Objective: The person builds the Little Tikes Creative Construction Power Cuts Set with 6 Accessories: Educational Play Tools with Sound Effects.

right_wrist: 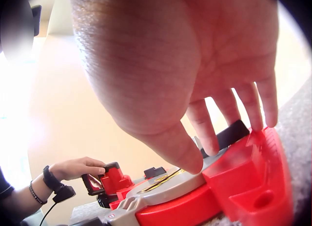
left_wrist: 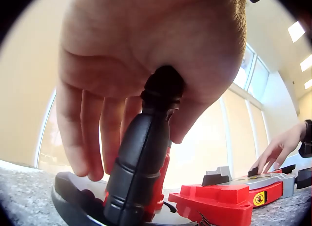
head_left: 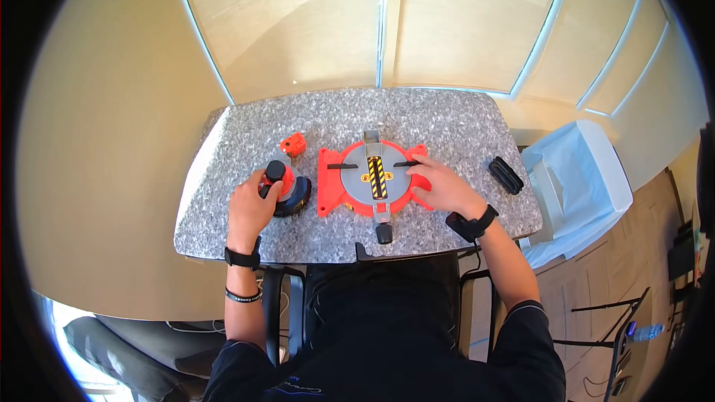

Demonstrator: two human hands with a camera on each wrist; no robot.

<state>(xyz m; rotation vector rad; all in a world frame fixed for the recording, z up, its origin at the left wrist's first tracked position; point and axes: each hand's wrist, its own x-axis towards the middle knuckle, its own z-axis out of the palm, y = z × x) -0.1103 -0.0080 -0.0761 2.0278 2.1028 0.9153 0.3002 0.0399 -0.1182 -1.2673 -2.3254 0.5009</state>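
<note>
The black-handled red and grey saw head (head_left: 286, 192) is at the left of the table, my left hand (head_left: 253, 207) gripping it at the handle. In the left wrist view, the black handle (left_wrist: 134, 167) runs between the thumb and long fingers of my left hand (left_wrist: 146, 65). To its right, the round grey turntable (head_left: 357, 181) lies flat on a red base (head_left: 329, 192), with a yellow-and-black striped strip in its middle. My right hand (head_left: 447, 187) rests on the base's right side with fingers spread; in the right wrist view, its fingertips are by a black fence piece (right_wrist: 233, 135).
An orange-red battery-like block (head_left: 293, 144) lies behind the saw head. On the table's right are a black case (head_left: 506, 175) and a small black device (head_left: 460, 226) with a cable. A bin with a pale blue liner (head_left: 588, 179) stands beyond the right edge.
</note>
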